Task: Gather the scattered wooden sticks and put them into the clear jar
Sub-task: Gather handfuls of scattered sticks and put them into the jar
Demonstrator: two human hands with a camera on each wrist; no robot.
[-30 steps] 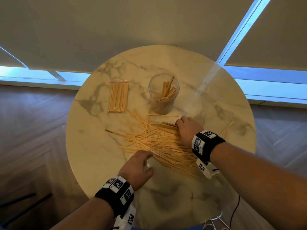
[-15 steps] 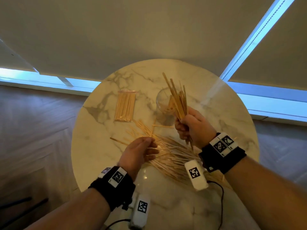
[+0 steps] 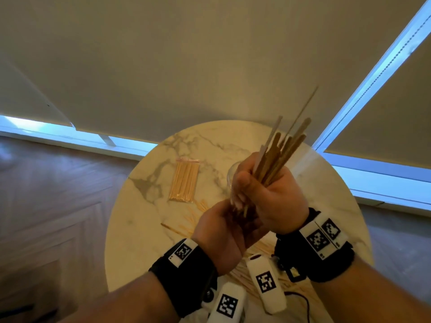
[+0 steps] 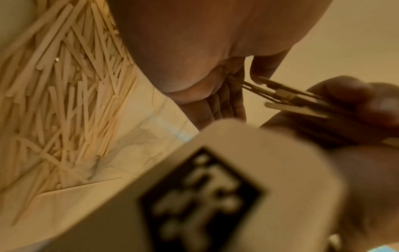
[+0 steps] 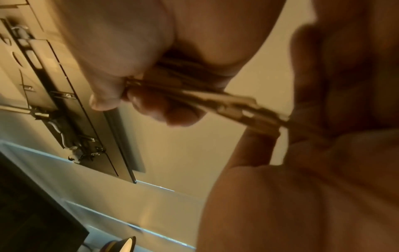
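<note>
Head view: jar (image 3: 231, 176) mostly hidden.

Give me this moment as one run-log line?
right hand: grips stick bundle upright | left hand: cupped under its lower ends | loose sticks: on table

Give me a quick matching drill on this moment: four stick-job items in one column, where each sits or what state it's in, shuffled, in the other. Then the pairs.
Things:
1. bundle of sticks
2. wrapped pack of sticks
3. loose sticks
4. left hand

States:
A. scattered on the marble table
B. gripped upright in the right hand
C. cupped under the bundle's lower ends
D. lying flat on the table, left of the jar

Pairs: 1-B, 2-D, 3-A, 4-C
</note>
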